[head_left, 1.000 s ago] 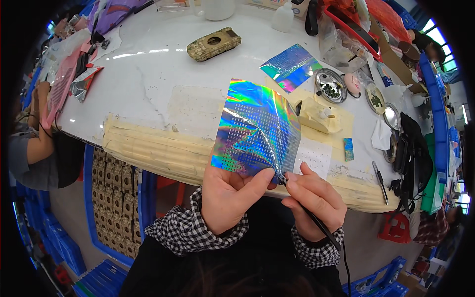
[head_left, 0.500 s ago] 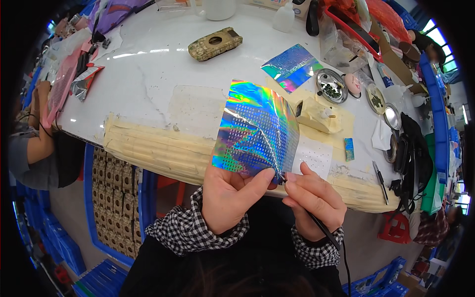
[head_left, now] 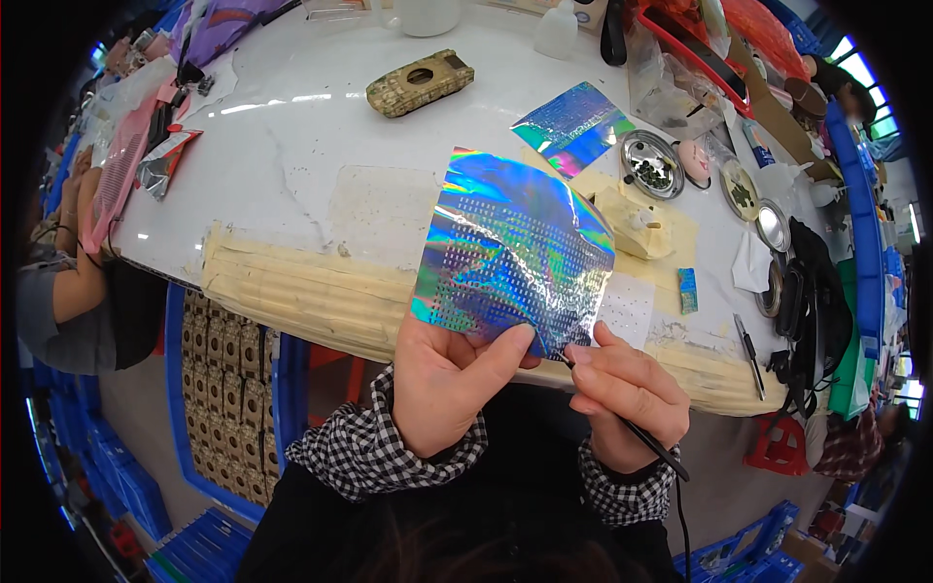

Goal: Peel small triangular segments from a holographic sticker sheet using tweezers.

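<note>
My left hand is closed on a shiny rainbow holographic sheet, pinching its lower edge between thumb and fingers. Rows of small pale rectangles cover much of it. My right hand grips a slim black pen-like tool with a thin cord running down from its rear end. The tip meets or nearly meets the lower right edge of the sheet; contact is too small to confirm. Behind the sheet, a block wrapped in cream tape is partly covered. A camouflage-patterned model tank hull rests farther back.
Another holographic sheet lies beyond, beside a round metal dish of small dark green parts. A black pen lies at right. Cream tape pads the table's front edge. Below left, a blue crate holds several camouflage hulls.
The holographic sheet has flattened out and its right side has swung rightward. My right hand and the tool have shifted slightly right, away from my left thumb.
</note>
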### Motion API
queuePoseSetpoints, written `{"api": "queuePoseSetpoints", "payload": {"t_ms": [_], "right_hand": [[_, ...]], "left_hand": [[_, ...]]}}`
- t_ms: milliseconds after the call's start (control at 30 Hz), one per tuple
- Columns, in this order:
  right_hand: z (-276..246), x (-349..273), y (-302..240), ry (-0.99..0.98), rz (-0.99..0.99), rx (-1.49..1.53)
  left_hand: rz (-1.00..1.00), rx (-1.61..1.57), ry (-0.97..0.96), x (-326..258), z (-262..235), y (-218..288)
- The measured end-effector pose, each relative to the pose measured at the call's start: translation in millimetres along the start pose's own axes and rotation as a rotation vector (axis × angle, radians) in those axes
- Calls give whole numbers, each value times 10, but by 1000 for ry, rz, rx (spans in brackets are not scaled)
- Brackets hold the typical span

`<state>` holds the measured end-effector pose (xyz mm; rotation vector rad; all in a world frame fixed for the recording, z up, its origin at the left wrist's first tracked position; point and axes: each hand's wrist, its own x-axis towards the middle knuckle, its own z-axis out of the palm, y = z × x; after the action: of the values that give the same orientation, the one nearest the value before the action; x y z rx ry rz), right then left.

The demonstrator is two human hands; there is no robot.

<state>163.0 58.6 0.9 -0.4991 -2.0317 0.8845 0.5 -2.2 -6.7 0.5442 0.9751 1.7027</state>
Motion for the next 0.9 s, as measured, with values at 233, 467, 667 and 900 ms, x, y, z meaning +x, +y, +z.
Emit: {"api": "queuePoseSetpoints", "payload": {"t_ms": [233,467,667,900], "right_hand": [[-89,-33,-2,38,18,-66],[-370,-150,137,117,148,-468],[-424,-219,265,126,185,-506],[-438,-155,341,126,176,-500]], "left_hand": [[40,-9,10,9,-23,14],[211,55,106,98,-214,77],[238,-18,233,120,-252,116],[258,44,158,120,-333,147]]}}
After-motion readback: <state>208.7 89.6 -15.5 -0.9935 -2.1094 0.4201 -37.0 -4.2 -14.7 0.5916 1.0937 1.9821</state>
